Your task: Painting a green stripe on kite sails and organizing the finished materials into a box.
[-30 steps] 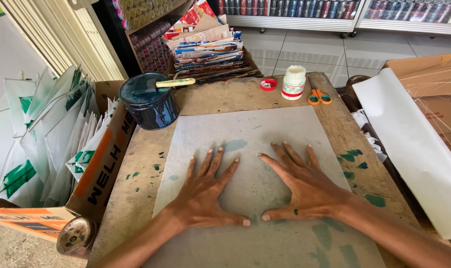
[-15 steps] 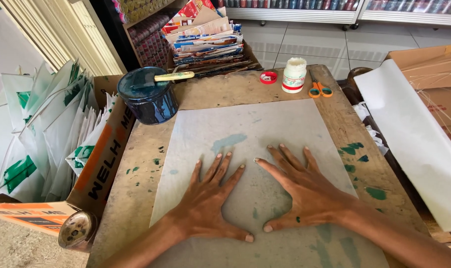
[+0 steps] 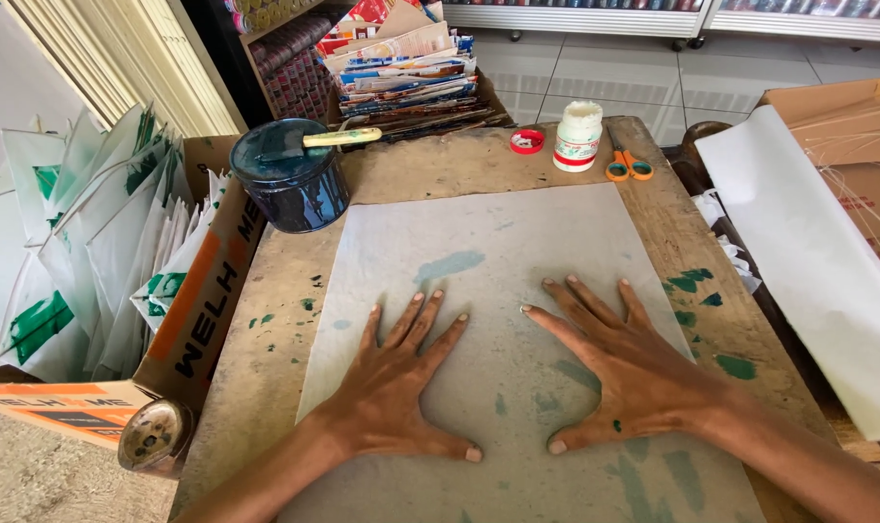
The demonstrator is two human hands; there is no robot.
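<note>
Presently, from the head view:
Left hand (image 3: 398, 402): laid flat on the grey sheet (image 3: 498, 261), fingers (image 3: 413, 320) spread wide, nothing gripped.
Right hand (image 3: 626, 373): pressed flat just beside it, fingers splayed, nothing held; thumbs nearly meet.
Grey sheet: spread over the wooden counter (image 3: 411, 169), marked with green smears.
Paint pot (image 3: 290, 179): set far left, brush (image 3: 338, 138) across its rim.
Far edge: white jar (image 3: 578, 136), red lid (image 3: 527, 141), orange scissors (image 3: 629, 167).
Left side: cardboard box (image 3: 193, 300) of white bags (image 3: 82, 223).

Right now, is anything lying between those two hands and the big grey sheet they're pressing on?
Nothing visible does. The left hand and right hand lie flat, fingers spread, directly on the grey sheet. The paint pot stands off its corner.
</note>
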